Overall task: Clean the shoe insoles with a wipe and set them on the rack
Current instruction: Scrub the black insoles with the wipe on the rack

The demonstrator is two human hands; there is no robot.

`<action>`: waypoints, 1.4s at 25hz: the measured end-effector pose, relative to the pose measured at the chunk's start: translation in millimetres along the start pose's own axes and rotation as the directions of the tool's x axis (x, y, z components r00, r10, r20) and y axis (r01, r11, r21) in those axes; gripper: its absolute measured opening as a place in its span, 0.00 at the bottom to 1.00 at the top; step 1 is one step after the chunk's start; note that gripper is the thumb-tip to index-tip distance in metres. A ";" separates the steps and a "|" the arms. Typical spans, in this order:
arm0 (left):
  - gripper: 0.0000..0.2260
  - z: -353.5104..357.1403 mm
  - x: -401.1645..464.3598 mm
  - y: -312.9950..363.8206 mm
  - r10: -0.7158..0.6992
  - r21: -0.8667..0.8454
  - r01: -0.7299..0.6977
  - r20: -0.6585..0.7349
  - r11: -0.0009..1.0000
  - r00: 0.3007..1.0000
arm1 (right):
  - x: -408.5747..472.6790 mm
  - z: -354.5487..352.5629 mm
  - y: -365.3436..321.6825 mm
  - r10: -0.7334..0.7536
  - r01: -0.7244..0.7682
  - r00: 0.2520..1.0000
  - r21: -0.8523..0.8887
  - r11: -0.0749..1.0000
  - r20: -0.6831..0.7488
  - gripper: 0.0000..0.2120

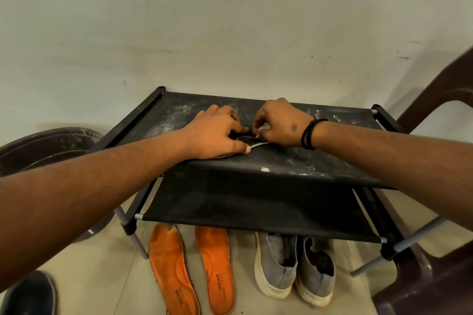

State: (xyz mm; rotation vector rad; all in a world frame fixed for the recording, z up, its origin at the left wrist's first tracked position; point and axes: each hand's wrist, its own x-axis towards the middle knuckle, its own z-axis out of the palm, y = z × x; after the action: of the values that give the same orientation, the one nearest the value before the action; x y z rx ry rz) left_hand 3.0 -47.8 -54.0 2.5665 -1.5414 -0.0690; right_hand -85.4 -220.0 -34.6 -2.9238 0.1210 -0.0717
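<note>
Two orange insoles [171,272] [217,266] lie side by side on the floor in front of the rack. Both hands are up on the rack's dusty black top shelf [294,161]. My left hand [215,133] lies palm down on a dark flat thing with a white edge [257,145], fingers and thumb curled at its sides. My right hand [279,123] pinches a small white bit [259,131] at that thing's top. What the dark thing is cannot be told, as the hands hide most of it.
A pair of grey slip-on shoes [294,266] stands on the floor right of the insoles, under the lower shelf [256,212]. A dark round tub [38,151] is on the left and a brown plastic chair [435,276] on the right. A dark shoe [30,294] sits bottom left.
</note>
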 end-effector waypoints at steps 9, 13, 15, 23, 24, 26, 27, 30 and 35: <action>0.27 -0.3 -1.4 0.6 0.009 0.014 -0.009 0.001 1.000 1.000 | -18.4 -2.0 -1.4 -0.083 0.080 0.996 0.065 0.995 0.037 0.06; 0.27 -1.2 -0.6 1.5 -0.002 0.007 0.002 0.011 1.000 1.000 | -1.1 -7.2 21.5 0.035 -0.036 0.999 -0.034 0.999 -0.031 0.09; 0.27 -1.3 -1.2 1.9 -0.004 0.002 0.004 0.012 1.000 1.000 | 5.6 -9.0 29.4 0.102 -0.107 0.992 -0.069 0.992 -0.075 0.10; 0.27 0.6 0.0 -0.2 0.006 0.006 -0.006 0.006 1.000 1.000 | -16.7 0.0 0.3 -0.123 0.123 0.992 0.010 0.992 0.009 0.08; 0.27 0.2 0.3 0.2 0.003 0.003 -0.003 0.010 1.000 1.000 | -11.0 -1.0 8.0 -0.095 0.095 0.995 -0.031 0.995 -0.006 0.08; 0.27 -0.3 0.0 1.3 0.000 -0.005 0.000 0.014 1.000 1.000 | 1.0 -4.7 25.4 0.005 -0.009 0.998 -0.077 0.997 -0.058 0.10; 0.27 -0.4 -0.2 1.4 0.000 -0.007 0.000 0.013 1.000 1.000 | 4.5 -6.0 31.0 0.042 -0.049 0.995 -0.078 0.996 -0.090 0.11; 0.27 0.3 -0.3 -0.3 -0.002 -0.005 0.002 0.003 1.000 1.000 | 3.0 0.4 26.6 0.005 -0.021 0.993 -0.142 0.990 -0.118 0.11; 0.26 1.7 0.4 -1.2 0.015 0.006 -0.015 0.000 1.000 1.000 | -17.4 3.9 -2.5 -0.145 0.145 0.988 -0.005 0.989 -0.057 0.08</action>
State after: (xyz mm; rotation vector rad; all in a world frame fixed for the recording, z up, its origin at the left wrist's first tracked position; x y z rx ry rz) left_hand 4.1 -47.8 -55.8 2.5589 -1.5633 -0.0626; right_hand -102.3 -215.2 -38.5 -2.9277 -0.0829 -0.1781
